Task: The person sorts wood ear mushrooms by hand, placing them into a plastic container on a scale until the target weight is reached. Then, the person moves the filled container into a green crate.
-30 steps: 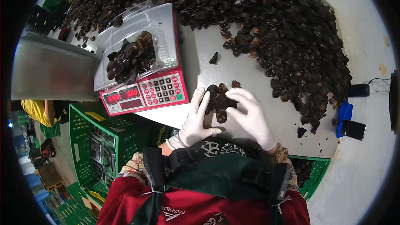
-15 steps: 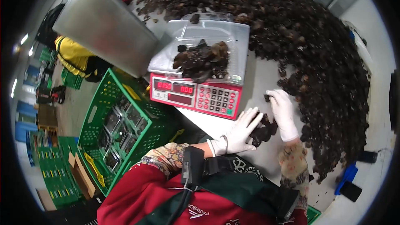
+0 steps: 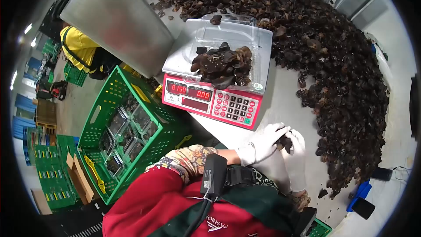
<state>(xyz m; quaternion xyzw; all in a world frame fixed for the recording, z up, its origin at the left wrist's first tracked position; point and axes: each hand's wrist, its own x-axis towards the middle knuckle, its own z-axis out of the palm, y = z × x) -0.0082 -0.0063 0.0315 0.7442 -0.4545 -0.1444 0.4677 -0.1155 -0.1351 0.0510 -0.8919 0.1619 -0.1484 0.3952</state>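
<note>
Both my hands wear white gloves and meet over the bare strip of table in front of the scale. Between the fingers of my left hand [image 3: 265, 142] and my right hand [image 3: 295, 152] is a small bunch of dark wood ear mushrooms [image 3: 285, 143], partly covered by the gloves. Beyond them, a red digital scale [image 3: 209, 102] has an open clear plastic box [image 3: 255, 73] on its metal pan. A heap of wood ears [image 3: 223, 65] fills part of that box, and one piece lies on its lid. The scale display shows 0.150.
A large pile of wood ears [image 3: 346, 101] curves along the back and right of the table. At left, a green crate [image 3: 153, 142] holds several filled plastic boxes. A tall metallic-looking cylinder [image 3: 118, 22] stands behind it. A person in yellow [image 3: 79, 48] is farther off.
My hands have come together, the left moving right and the right moving down. The wood ears that lay on the table between them are now held in the fingers. The view has shifted slightly.
</note>
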